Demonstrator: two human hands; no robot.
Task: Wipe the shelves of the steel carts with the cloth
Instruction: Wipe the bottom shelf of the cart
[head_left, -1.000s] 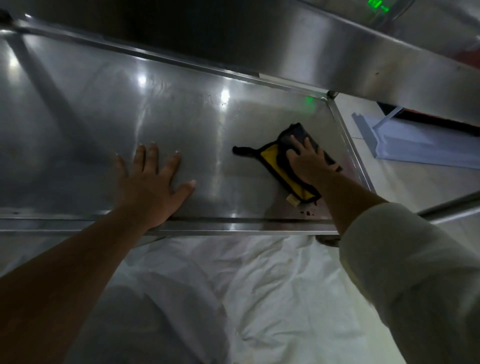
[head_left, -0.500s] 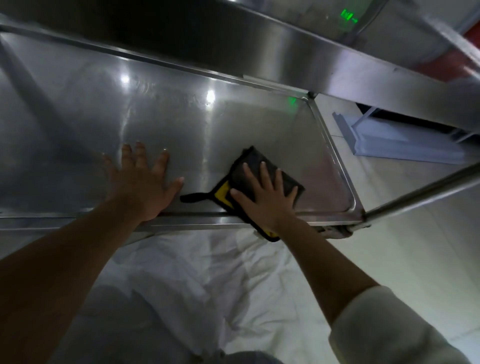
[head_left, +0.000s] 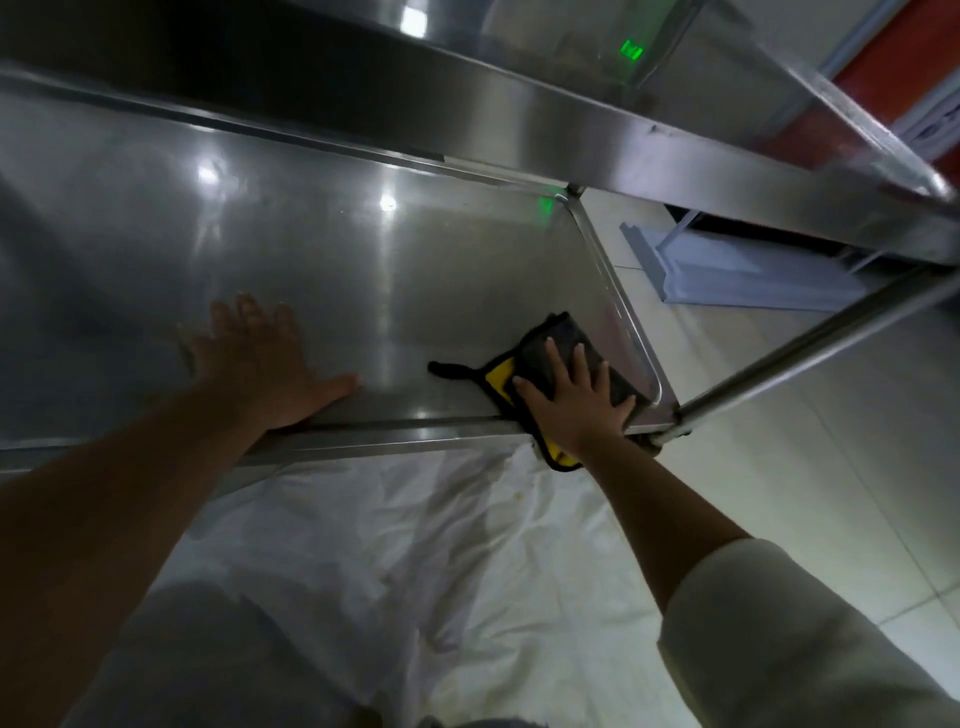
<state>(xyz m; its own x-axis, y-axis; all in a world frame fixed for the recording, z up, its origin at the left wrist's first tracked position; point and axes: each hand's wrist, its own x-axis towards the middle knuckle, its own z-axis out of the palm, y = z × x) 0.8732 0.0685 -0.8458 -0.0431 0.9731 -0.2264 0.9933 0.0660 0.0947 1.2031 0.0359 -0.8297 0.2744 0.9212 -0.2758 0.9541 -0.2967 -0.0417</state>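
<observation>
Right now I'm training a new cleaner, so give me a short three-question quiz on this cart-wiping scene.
1. True or false: the right hand presses flat on the cloth.
2. Which shelf corner is the cloth in? A) near right B) far left C) far right
3. Fill in: the left hand rests flat on the ____.

Key: 1 true; 2 A; 3 shelf.

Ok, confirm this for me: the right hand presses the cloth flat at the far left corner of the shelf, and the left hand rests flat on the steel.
Wrong in one respect: the head view shows the right hand pressing the cloth flat at the near right corner of the shelf, partly over its front edge. The left hand does rest flat on the steel.
</observation>
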